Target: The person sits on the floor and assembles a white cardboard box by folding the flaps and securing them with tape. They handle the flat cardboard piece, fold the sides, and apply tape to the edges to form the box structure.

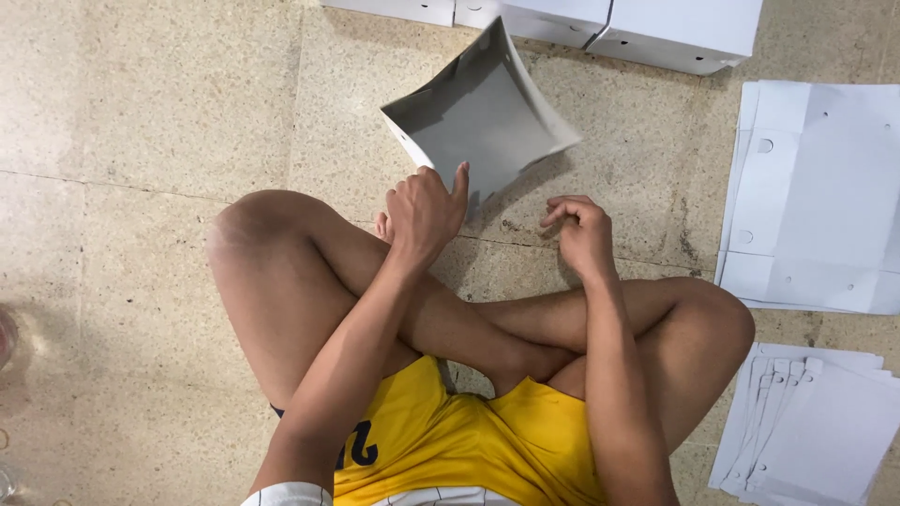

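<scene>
Cardboard box blank [478, 117], grey inside and white outside, partly folded, lies tilted on the stone floor [141, 103] just ahead of the person's crossed legs. Its sides curl upward; its outline is slightly blurred.

Nearest the camera: yellow shorts [450, 440] and two bare forearms reaching forward over the crossed legs [309, 272].

Left hand [424, 211]: positioned at the near edge of the blank. Fingers are curled loosely together, thumb raised toward the lower rim of the cardboard. Whether the thumb touches the rim cannot be determined; nothing is gripped in the hand.

Right hand [581, 230]: positioned just right of the blank's near corner, above the floor and clear of the cardboard. Fingers are bent inward and close together, holding nothing.

To the right side: a fanned stack of flat white sheets [816, 426] lies on the floor beside the right knee. Further out, a second pile of flat white die-cut blanks [820, 201] with small holes lies well apart from the hands.

Farthest point: a row of assembled white boxes [600, 23] stands along the top edge of the view, beyond the partly folded blank.
</scene>
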